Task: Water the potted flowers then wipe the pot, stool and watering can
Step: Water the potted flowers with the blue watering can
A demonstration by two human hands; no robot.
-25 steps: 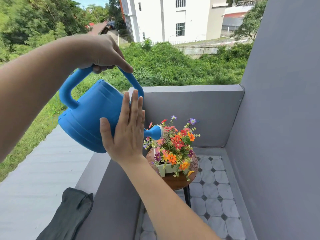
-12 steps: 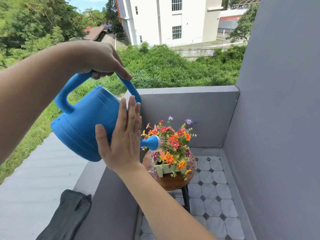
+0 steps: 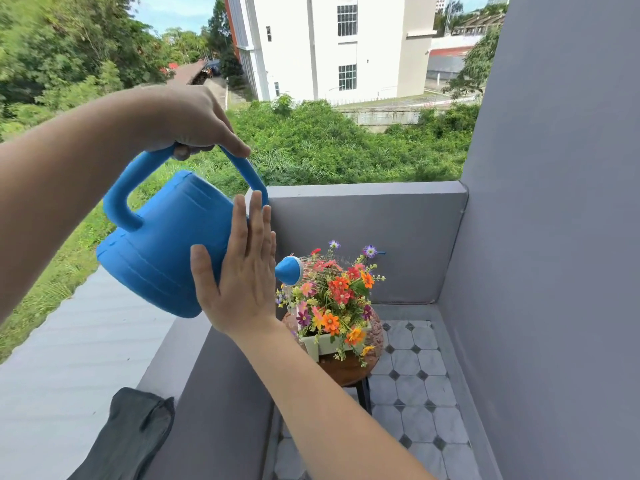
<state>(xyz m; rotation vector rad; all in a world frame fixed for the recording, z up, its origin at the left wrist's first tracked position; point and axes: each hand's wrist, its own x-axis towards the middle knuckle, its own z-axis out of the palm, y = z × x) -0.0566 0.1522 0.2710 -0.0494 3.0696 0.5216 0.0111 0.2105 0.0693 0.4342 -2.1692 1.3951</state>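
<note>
Tilting spout-down to the right, a blue watering can [image 3: 166,244] is held in the air above the grey left parapet [image 3: 225,393]. Its arched top handle is gripped by the left hand [image 3: 183,119], fingers curled round it. The right hand [image 3: 242,282] is laid flat against the can's near side, fingers straight and together, nothing grasped. Fine streams are seen leaving the rose [image 3: 289,270] onto orange, red and purple flowers [image 3: 337,292]. These are set in a pale green pot [image 3: 325,344] on a round wooden stool [image 3: 346,370], standing on the tiled floor [image 3: 415,375]. A dark grey cloth [image 3: 128,434] is draped over the parapet top, near left.
</note>
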